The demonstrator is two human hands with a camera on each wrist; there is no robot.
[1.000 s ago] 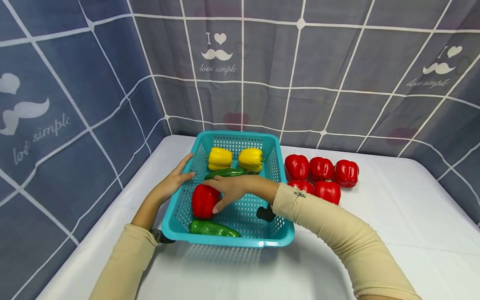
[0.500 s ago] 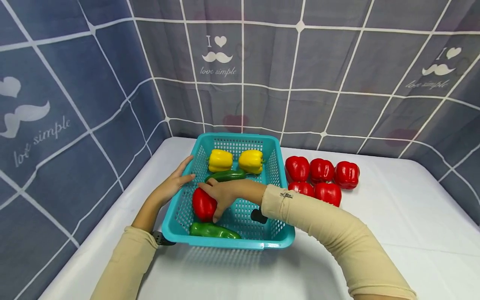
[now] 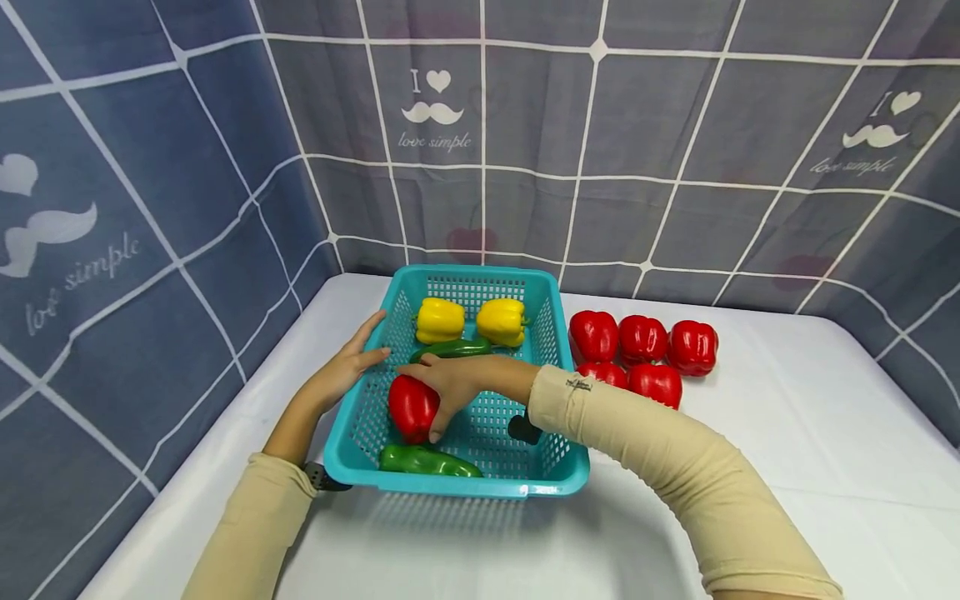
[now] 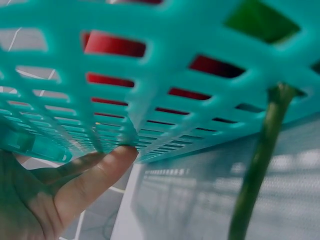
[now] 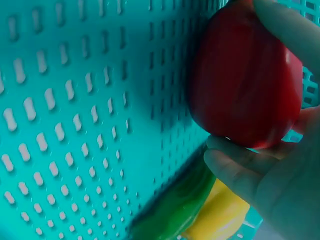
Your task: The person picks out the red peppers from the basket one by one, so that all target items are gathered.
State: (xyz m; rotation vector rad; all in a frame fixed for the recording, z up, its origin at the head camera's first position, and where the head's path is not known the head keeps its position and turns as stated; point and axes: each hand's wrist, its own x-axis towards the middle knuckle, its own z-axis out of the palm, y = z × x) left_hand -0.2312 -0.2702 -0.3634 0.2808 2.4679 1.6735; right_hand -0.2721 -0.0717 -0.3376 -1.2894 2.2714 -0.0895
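Inside a turquoise plastic basket (image 3: 480,487), my right hand (image 3: 453,383) grips a red bell pepper (image 3: 412,410) near the left wall. The right wrist view has the thumb on one side of the red bell pepper (image 5: 245,80) and fingers on the other. My left hand (image 3: 341,371) lies against the outside of the basket's left wall, fingers extended; in the left wrist view its fingertips touch the perforated side. A long green pepper (image 3: 427,461) lies along the near wall, another green pepper (image 3: 453,350) farther back. Two yellow bell peppers (image 3: 440,321) sit at the far end.
Several red bell peppers (image 3: 655,383) stand on the white tablecloth (image 3: 795,433) right of the basket. Grey-blue checked cloth (image 3: 525,125) hangs behind and on both sides. A green stem (image 4: 260,155) pokes out through the basket wall in the left wrist view.
The red bell pepper has tilted and shifted slightly right and nearer, with my right hand's fingers moving around it. My left hand and the basket have hardly moved.
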